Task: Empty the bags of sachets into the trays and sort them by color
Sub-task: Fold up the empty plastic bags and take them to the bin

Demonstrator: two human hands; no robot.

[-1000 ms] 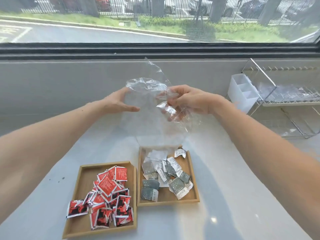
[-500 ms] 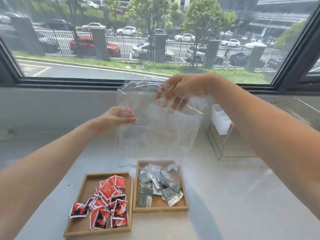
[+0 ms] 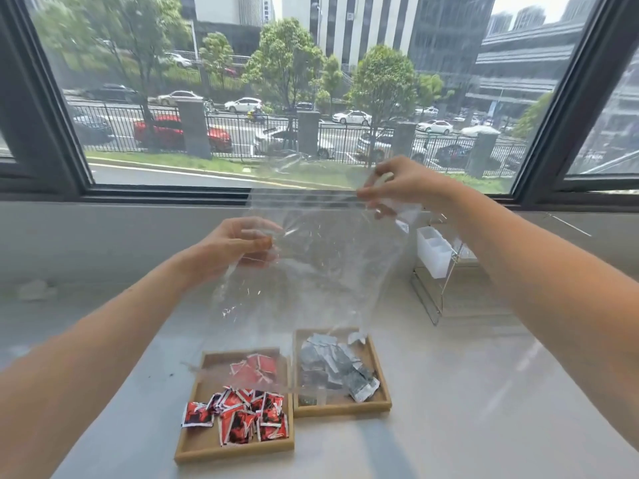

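Both hands are up in front of the window, with a clear, crinkled plastic bag (image 3: 321,271) stretched between them. The right hand (image 3: 403,188) is the higher and farther one. Its fingers (image 3: 371,194) are curled in and pinching the bag's top right corner, with a whitish crumple of film bunched just under them. The left hand (image 3: 235,248) sits lower and nearer, its fingers (image 3: 257,253) pressed together on the bag's left edge.

From those two grips the bag hangs straight down, long axis top to bottom. Its lower edge drapes in front of the far parts of both trays on the pale grey desk (image 3: 484,426). So the bag is below and between the hands, and the trays are directly under it.

The left square wooden tray (image 3: 235,452) holds the red sachets (image 3: 242,414). The right square wooden tray (image 3: 342,408), touching it, holds the grey and silver sachets (image 3: 337,371), and no colour looks mixed in with the other.

I see no sachet inside the film, though the glare makes that hard to tell for sure. It looks emptied and ready to be laid aside. The left hand is nearer the open desk on the left. On the right, the white compartment box (image 3: 434,252) on its clear rack stands close.
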